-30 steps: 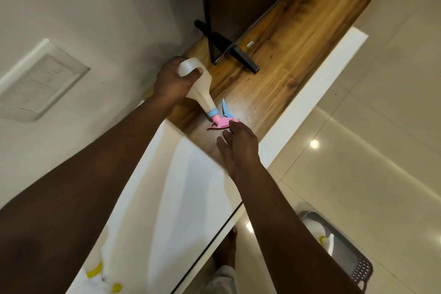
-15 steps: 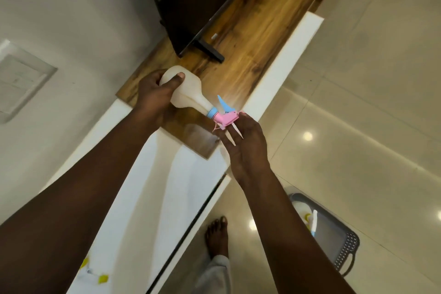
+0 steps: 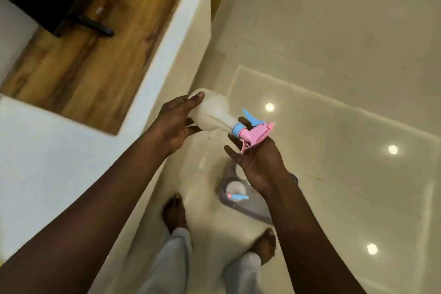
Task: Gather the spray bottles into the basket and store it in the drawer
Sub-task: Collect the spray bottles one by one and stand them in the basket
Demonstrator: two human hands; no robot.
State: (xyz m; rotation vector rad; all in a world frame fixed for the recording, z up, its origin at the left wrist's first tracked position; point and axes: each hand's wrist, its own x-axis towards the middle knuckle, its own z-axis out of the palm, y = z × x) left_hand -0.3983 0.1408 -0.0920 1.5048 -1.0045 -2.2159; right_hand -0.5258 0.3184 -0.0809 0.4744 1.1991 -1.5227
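We held the white spray bottle [image 3: 212, 113] on its side in mid-air over the tiled floor [image 3: 334, 55], clear of the wood-topped bench [image 3: 95, 55] to our left. Our left hand [image 3: 175, 124] was clamped round the fat base of the bottle, thumb across the top, which carried most of its weight. Our right hand [image 3: 259, 162] lay open beneath the pink and blue trigger head [image 3: 253, 135], fingers spread and cupping it from below, steadying rather than gripping, though how firmly it pressed we could not tell. The two-handed hold looked suited to a hand-over or a guided lowering, since the bottle was long and its nozzle end awkward. Below our right wrist stood the grey basket [image 3: 248, 207] on the floor, partly hidden by the forearm, with at least one other bottle [image 3: 235, 190] in it, its pink and blue head showing. By our judgement the bottle in hand was bound for that basket, which was placed close to our bare feet [image 3: 174, 212] for an easy drop. No drawer could be made out with certainty.
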